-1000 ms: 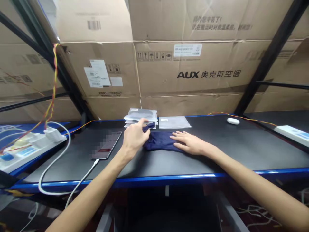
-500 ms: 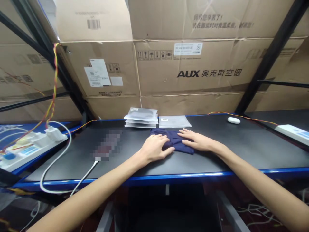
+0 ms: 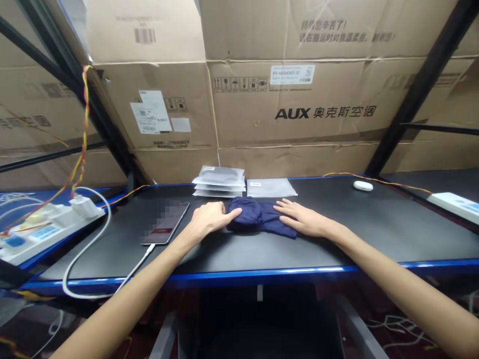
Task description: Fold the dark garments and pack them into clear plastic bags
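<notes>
A navy blue cloth (image 3: 245,214) lies on the dark tabletop, its left part bunched into a rounded lump and its right part flatter. At the lump's left edge is my left hand (image 3: 209,217), the thumb touching the fabric and the other fingers curled down, partly hidden. My right hand (image 3: 303,218) rests with spread fingers on the flat right end of the cloth. Just behind the cloth are a stack of clear plastic packets (image 3: 219,182) and a single flat packet (image 3: 271,188).
A phone (image 3: 166,224) with a white cable lies at the left. Power strips (image 3: 48,227) stand at both sides. A small white case (image 3: 362,186) sits at the back right. Large cardboard (image 3: 299,99) and black metal posts rise behind the table (image 3: 337,249).
My left hand has moved left from on top of the cloth to its left edge. The cloth's left part is now bunched up. My right hand has hardly moved.
</notes>
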